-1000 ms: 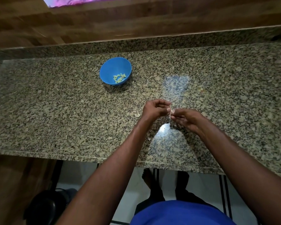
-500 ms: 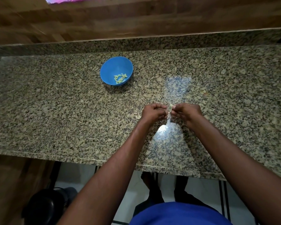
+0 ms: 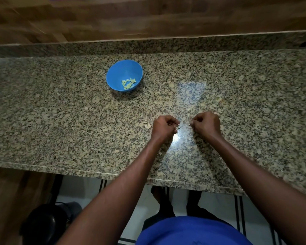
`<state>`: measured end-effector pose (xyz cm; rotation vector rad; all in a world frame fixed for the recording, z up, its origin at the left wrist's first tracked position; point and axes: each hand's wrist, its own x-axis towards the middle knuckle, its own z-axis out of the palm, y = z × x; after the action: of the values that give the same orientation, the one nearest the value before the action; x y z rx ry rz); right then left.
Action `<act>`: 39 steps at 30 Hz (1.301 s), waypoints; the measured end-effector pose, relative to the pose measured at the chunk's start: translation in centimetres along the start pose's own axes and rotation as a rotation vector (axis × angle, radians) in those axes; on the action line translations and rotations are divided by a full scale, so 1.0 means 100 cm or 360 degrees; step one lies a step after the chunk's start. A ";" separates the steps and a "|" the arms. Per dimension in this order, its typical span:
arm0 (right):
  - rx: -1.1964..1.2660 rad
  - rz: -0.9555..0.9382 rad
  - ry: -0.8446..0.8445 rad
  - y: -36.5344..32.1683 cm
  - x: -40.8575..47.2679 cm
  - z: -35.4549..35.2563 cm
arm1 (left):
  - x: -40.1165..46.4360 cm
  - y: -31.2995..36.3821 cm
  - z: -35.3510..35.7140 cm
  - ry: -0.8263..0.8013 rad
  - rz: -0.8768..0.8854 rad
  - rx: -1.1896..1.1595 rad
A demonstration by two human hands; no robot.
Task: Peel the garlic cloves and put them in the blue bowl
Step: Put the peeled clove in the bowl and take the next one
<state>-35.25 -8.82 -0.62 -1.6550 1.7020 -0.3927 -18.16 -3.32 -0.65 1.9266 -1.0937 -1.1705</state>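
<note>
Peeling goes on: left hand (image 3: 163, 126) pinches what looks like a clove, right hand (image 3: 206, 123) pinches something tiny, probably skin; next, clove into blue bowl (image 3: 113, 75)

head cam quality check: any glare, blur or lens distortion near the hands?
Head view: bright glare patch on the speckled granite countertop, right between the left hand and right hand; both slightly soft, so what they pinch is unreadable; wide-angle bowing curves the counter edges; round blue plastic bowl is evenly lit.
</note>
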 end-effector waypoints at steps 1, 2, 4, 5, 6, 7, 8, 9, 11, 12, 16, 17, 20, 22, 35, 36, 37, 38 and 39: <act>-0.0047 -0.0031 -0.0021 0.006 -0.004 -0.002 | -0.001 0.001 0.005 -0.0025 0.0043 0.0063; -0.0102 -0.0071 -0.0038 0.012 -0.008 -0.003 | -0.001 0.001 0.009 -0.0048 0.0103 0.0164; -0.0211 -0.0149 -0.0060 0.022 -0.016 -0.007 | -0.006 0.002 0.018 -0.0085 0.0269 0.0444; -0.0239 -0.0182 -0.0070 0.026 -0.020 -0.007 | -0.009 0.001 0.022 -0.0101 0.0352 0.0590; -0.0258 -0.0216 -0.0080 0.029 -0.024 -0.007 | -0.014 0.000 0.025 -0.0112 0.0419 0.0723; -0.0277 -0.0252 -0.0087 0.031 -0.027 -0.007 | -0.019 -0.003 0.028 -0.0111 0.0489 0.0833; -0.0309 -0.0291 -0.0092 0.032 -0.031 -0.006 | -0.025 -0.007 0.031 -0.0116 0.0545 0.0914; -0.0345 -0.0326 -0.0090 0.032 -0.034 -0.004 | -0.031 -0.012 0.033 -0.0116 0.0605 0.0942; -0.0395 -0.0378 -0.0086 0.033 -0.039 0.000 | -0.040 -0.020 0.037 -0.0101 0.0677 0.0913; -0.0399 -0.0404 -0.0076 0.033 -0.040 0.001 | -0.043 -0.022 0.040 -0.0060 0.0716 0.0945; -0.0421 -0.0487 -0.0007 0.034 -0.043 0.007 | -0.052 -0.026 0.049 0.0139 0.0819 0.1067; -0.0423 -0.0492 0.0021 0.035 -0.043 0.009 | -0.052 -0.029 0.049 0.0163 0.0869 0.1104; -0.0386 -0.0478 0.0039 0.039 -0.045 0.011 | -0.058 -0.036 0.039 0.0182 0.0868 0.1137; -0.0339 -0.0445 0.0034 0.041 -0.047 0.011 | -0.058 -0.042 0.029 0.0189 0.0689 0.1046; -0.0367 -0.0578 -0.0011 0.030 -0.056 0.020 | -0.084 -0.059 0.029 0.0335 0.0540 0.0893; -0.0383 -0.0584 -0.0021 0.028 -0.057 0.022 | -0.090 -0.058 0.038 0.0307 0.0610 0.0923; -0.0407 -0.0584 -0.0013 0.028 -0.058 0.025 | -0.095 -0.058 0.047 0.0274 0.0662 0.0956; -0.0435 -0.0598 0.0003 0.027 -0.059 0.028 | -0.099 -0.058 0.053 0.0237 0.0695 0.0983; -0.0437 -0.0604 0.0011 0.027 -0.062 0.029 | -0.101 -0.061 0.057 0.0218 0.0738 0.1028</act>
<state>-35.78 -1.82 -2.70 -2.1903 1.4937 -0.3526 -24.01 7.89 -4.08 1.9887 -1.8729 -0.4468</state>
